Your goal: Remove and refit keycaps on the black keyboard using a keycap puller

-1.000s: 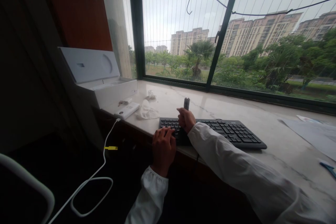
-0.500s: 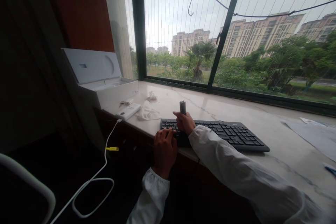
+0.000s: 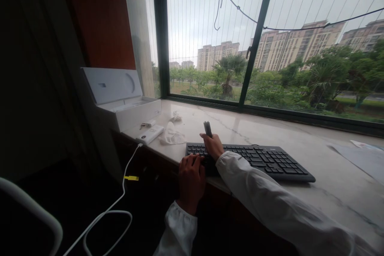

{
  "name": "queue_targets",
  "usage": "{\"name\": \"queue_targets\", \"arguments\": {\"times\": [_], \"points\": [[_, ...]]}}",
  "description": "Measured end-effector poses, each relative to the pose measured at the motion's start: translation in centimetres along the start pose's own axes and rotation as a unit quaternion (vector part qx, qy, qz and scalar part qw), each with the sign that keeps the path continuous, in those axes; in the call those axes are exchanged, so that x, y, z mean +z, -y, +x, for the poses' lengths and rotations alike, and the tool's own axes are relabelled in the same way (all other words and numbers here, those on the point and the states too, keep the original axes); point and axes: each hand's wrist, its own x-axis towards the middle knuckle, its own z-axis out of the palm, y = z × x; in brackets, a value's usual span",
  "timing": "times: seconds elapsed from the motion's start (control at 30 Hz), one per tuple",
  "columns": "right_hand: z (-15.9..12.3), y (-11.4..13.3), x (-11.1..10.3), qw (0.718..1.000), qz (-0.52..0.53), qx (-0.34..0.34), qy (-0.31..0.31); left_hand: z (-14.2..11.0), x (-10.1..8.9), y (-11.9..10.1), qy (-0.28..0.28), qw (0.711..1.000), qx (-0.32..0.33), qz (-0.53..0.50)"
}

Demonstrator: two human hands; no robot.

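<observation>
A black computer keyboard (image 3: 271, 161) lies along the near edge of the marble sill. My left hand (image 3: 192, 178) is closed over its front left corner, fingers bent onto the keys and the thumb side hidden. Above the left part of the keys, my right hand (image 3: 213, 146) grips a short dark grey stick-like tool (image 3: 207, 129). The tool's notched top end sticks up out of the fist, leaning a little to the left. Its lower end is hidden by the hand, so I cannot tell whether it touches the keys. White elastic-cuffed sleeves cover both forearms.
An open white box (image 3: 135, 114) stands at the left. Before it lie a white power bank (image 3: 151, 133) with a white cable (image 3: 123, 192) hanging off the edge, a small key-like item (image 3: 147, 125) and crumpled tissue (image 3: 172, 135). Papers (image 3: 360, 159) lie right; a window (image 3: 207, 28) rises behind.
The tool in my right hand has gone from nearly upright to leaning left. My left hand stays on the keyboard's corner. The whole view has shifted slightly, with the scene lower in the picture.
</observation>
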Motion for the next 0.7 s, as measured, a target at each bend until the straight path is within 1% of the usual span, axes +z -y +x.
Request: {"name": "queue_targets", "arguments": {"times": [0.13, 0.27, 0.5, 0.7], "points": [[-0.1, -0.1, 0.4, 1.0, -0.009, 0.002, 0.018, 0.0, 0.0, 0.0, -0.001, 1.0, 0.001, 0.001], [-0.5, 0.3, 0.6, 0.999, 0.004, 0.015, 0.04, -0.1, 0.0, 0.0, -0.001, 1.0, 0.009, 0.003], [-0.9, 1.4, -0.3, 0.996, 0.056, 0.06, 0.041, 0.1, 0.3, 0.2, 0.002, 1.0, -0.005, 0.0], [-0.9, 2.0, -0.7, 0.995, 0.051, 0.072, 0.049, 0.0, 0.3, 0.2, 0.01, 1.0, -0.005, -0.005]]}}
